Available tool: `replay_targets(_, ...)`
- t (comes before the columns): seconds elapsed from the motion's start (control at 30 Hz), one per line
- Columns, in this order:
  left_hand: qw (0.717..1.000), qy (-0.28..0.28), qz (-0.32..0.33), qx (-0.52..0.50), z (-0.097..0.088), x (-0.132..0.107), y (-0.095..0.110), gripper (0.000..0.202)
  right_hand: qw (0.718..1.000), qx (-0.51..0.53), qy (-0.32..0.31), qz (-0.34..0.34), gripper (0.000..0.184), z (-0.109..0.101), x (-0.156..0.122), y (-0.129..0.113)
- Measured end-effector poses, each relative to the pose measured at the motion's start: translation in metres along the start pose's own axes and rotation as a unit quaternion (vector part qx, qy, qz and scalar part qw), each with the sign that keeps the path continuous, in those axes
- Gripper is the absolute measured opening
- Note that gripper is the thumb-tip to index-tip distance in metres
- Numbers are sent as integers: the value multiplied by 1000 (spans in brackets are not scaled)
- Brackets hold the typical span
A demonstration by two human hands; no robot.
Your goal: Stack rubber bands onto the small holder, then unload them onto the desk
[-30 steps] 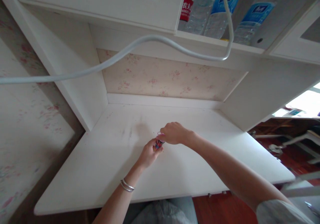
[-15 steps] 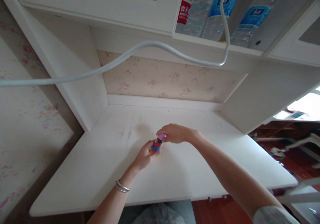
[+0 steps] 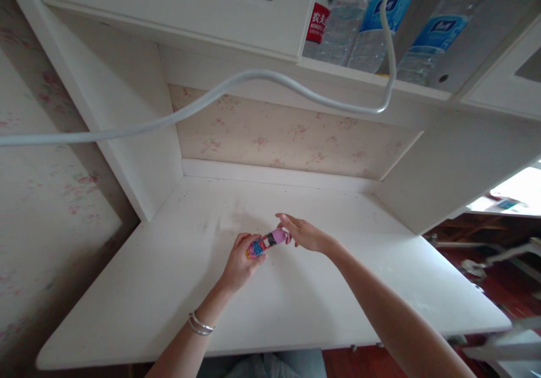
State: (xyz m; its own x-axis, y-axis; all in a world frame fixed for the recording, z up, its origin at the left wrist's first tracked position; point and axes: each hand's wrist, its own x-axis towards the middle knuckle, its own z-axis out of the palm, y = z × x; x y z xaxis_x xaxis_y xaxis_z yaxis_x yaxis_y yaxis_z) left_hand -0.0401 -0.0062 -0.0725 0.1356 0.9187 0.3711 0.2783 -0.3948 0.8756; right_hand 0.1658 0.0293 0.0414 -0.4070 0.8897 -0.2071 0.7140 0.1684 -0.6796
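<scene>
My left hand point(image 3: 239, 261) wraps its fingers and thumb around a small colourful item point(image 3: 262, 244). The item has a rounded pink end, a dark band below it and a red, blue and yellow body; its exact kind is not clear. It is tilted above the white desk, pink end up and to the right. Beside that end is my right hand point(image 3: 306, 234), index finger stretched out and the other fingers loosely apart. Some right fingertips are close behind the pink end; whether they touch it I cannot tell.
Around the hands spreads the white desk point(image 3: 177, 299), with dark smudges near its back. A grey-white cable point(image 3: 253, 75) crosses in front of the view. Overhead, a white cabinet point(image 3: 169, 20) holds several plastic water bottles point(image 3: 437, 34). White side panels point(image 3: 465, 164) stand at both ends.
My right hand has loosened from the pink end and moved slightly right, its fingers now spread. The item in my left hand has tilted further to the right, showing more of its body.
</scene>
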Motion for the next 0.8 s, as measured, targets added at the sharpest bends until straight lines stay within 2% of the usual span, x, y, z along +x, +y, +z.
replay_targets(0.1,1000,-3,6,8,0,0,-1,40,994,-29,-5,-106,44,-6,-2,-1)
replay_targets(0.13,1000,-5,6,11,0,0,-2,39,991,-57,-10,-123,37,-7,-3,-2)
replay_targets(0.2,1000,-13,6,11,0,-1,-4,39,989,-101,-22,-106,22,-7,-2,-4)
replay_targets(0.23,1000,-17,6,11,1,-1,-5,40,990,-111,-28,-81,23,-7,-2,-4)
replay_targets(0.33,1000,-15,2,7,2,0,-5,42,996,-81,-22,-40,43,-6,0,-2)
replay_targets(0.43,1000,-13,-1,0,2,1,-2,43,995,-47,-21,-85,41,1,1,0)
replay_targets(0.53,1000,-25,9,-1,4,0,0,41,985,-123,26,-117,36,15,4,5)
replay_targets(0.6,999,-34,16,7,5,-2,-1,39,976,-187,68,-92,40,27,7,10)
replay_targets(0.67,999,-41,20,21,6,-5,-2,38,970,-222,91,-38,41,39,11,17)
replay_targets(0.8,997,-45,39,55,8,-10,-2,36,969,-217,114,29,40,52,20,30)
